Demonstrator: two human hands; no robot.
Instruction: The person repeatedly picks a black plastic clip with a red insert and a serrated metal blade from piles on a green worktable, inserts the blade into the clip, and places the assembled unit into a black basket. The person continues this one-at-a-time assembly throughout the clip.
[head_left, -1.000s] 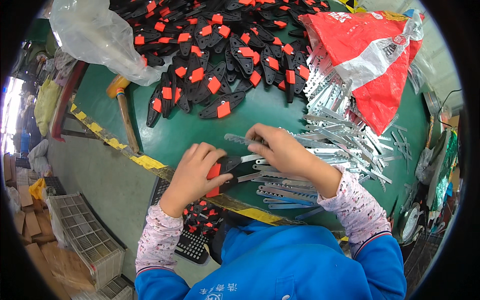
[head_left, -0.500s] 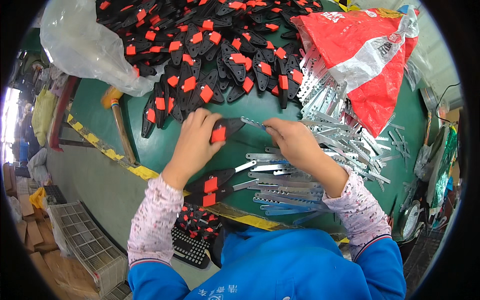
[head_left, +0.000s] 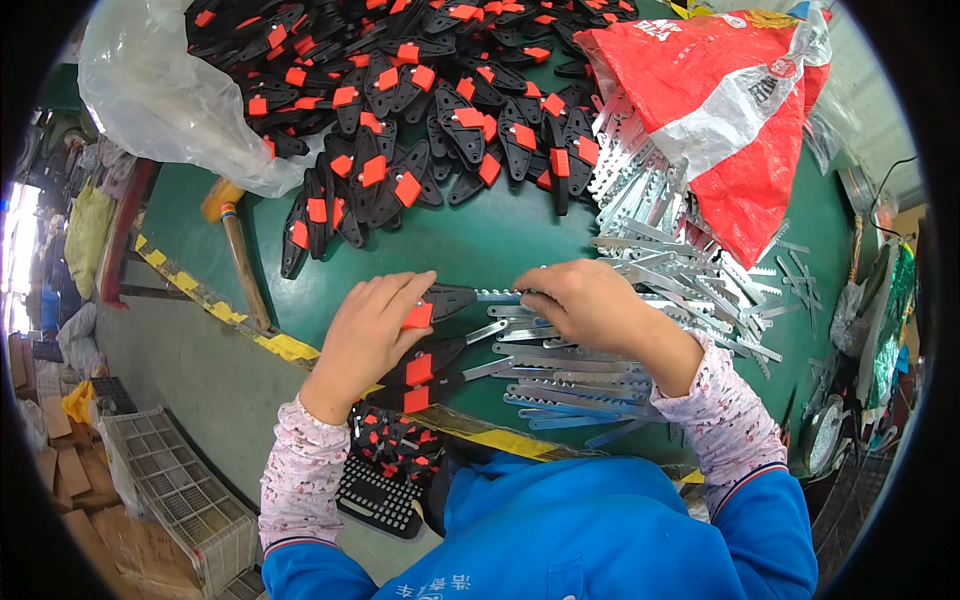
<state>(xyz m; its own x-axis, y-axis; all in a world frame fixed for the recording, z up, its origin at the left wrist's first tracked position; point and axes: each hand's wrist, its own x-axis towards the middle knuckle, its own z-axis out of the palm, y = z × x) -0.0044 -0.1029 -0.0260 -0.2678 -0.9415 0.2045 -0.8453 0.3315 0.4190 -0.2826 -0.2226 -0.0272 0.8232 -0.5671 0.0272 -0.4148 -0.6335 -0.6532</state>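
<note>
My left hand [head_left: 362, 338] grips a black plastic piece [head_left: 452, 298] with a red block on it, near the table's front edge. In my right hand [head_left: 583, 302] is a notched metal strip [head_left: 495, 296], pinched by its right part. The strip's left end meets the pointed tip of the black piece; how deep it sits I cannot tell. Just nearer to me lie two more black pieces, an upper one [head_left: 446, 350] and a lower one [head_left: 448, 384], each with a strip sticking out. A row of loose metal strips [head_left: 575, 390] lies beneath my right hand and forearm.
A heap of black-and-red pieces [head_left: 410, 110] covers the far table. Metal strips [head_left: 640, 205] spill from a red-and-white sack [head_left: 745, 190] at right. A mallet [head_left: 240, 255] and a clear plastic bag [head_left: 170, 110] are at left. Yellow-black tape [head_left: 285, 346] lines the edge; below sits a crate [head_left: 385, 495].
Both hands have moved toward me with the black piece and strip, which now lie level just beyond the two other pieces. The black piece was tilted up before.
</note>
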